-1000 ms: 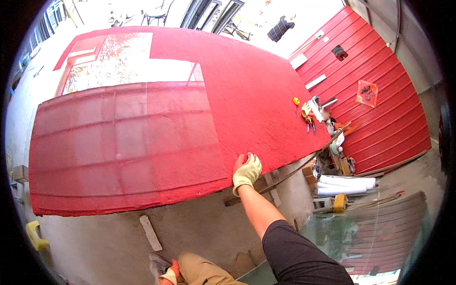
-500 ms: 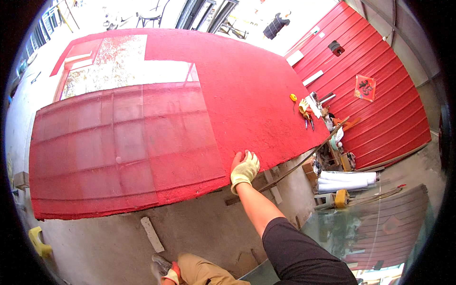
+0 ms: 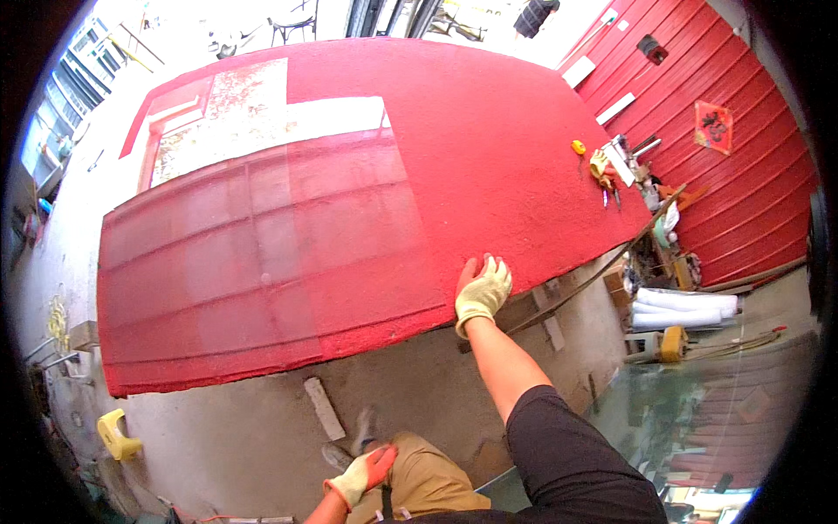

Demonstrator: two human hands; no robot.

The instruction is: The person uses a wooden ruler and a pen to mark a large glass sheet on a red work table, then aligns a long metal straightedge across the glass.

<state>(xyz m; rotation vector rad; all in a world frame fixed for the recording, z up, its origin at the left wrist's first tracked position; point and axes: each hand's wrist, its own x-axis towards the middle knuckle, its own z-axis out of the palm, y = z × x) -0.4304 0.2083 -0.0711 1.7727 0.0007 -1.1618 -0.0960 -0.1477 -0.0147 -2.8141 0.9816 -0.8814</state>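
Fingers [image 3: 491, 264] of your right hand [image 3: 483, 293], gloved, loosely parted and slightly bent, bear on the red top near its front edge; nothing visible in their hold. Left hand [image 3: 361, 475], gloved too, lies against your tan trouser leg [image 3: 429, 476]; its fingers point forward, but you cannot tell from here whether they are closed on anything.

Largest first: the red surface [image 3: 515, 166] spans the middle of your view. Ribbed red wall [image 3: 759, 196] stands beyond its right end. Glass sheet [image 3: 262, 293] lies flat on the surface's left part, reflecting dark bars; your right hand is just beside its right edge. Second glass sheet [image 3: 698, 415], lower right, reflects the wall.

Smaller: white rolls [image 3: 685, 307], stacked to your right. Brown box [image 3: 618, 284] tucked by the surface's right end, contents hidden from you. Spare glove [image 3: 599, 162] on the surface, pliers [image 3: 618, 199] beside it. Yellow tape measure [image 3: 578, 148] near the glove.
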